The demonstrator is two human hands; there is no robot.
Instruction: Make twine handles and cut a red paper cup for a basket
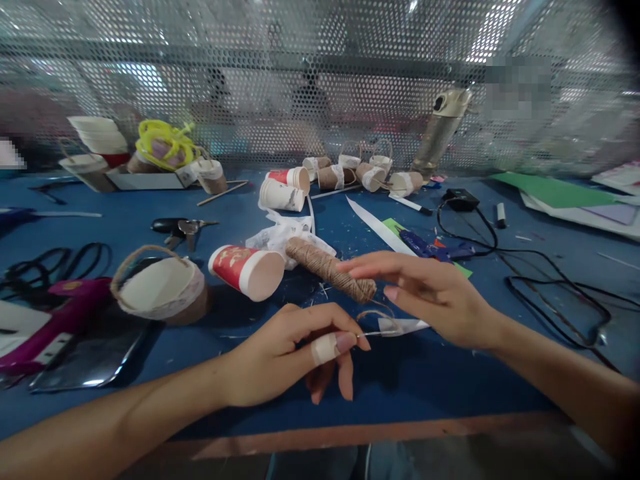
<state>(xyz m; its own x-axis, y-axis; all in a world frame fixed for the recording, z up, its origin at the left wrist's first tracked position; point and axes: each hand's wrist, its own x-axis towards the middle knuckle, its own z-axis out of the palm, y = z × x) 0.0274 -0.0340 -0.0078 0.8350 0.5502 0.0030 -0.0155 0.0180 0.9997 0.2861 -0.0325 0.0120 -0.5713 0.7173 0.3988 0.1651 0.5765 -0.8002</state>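
Observation:
My left hand (295, 353), with a tape strip round its thumb, is closed in a pinch on the end of a thin strand of twine (371, 333) above the table's front part. The strand runs right towards a small loop and a whitish strip (403, 325) on the table. Just beyond lies a roll of brown twine (327, 265), tilted down to the right. Over its right end hovers my right hand (430, 290), fingers stretched and apart; whether a fingertip touches the roll I cannot tell. A red and white paper cup (247, 272) lies left of the roll.
A twine-wrapped cup basket (163, 293) with a handle stands at left, near a phone (95, 360) and a magenta glue gun (60, 320). A blue glue gun (435, 247) with its cable lies right. Several small baskets (373, 177) and a bottle (440, 133) line the back.

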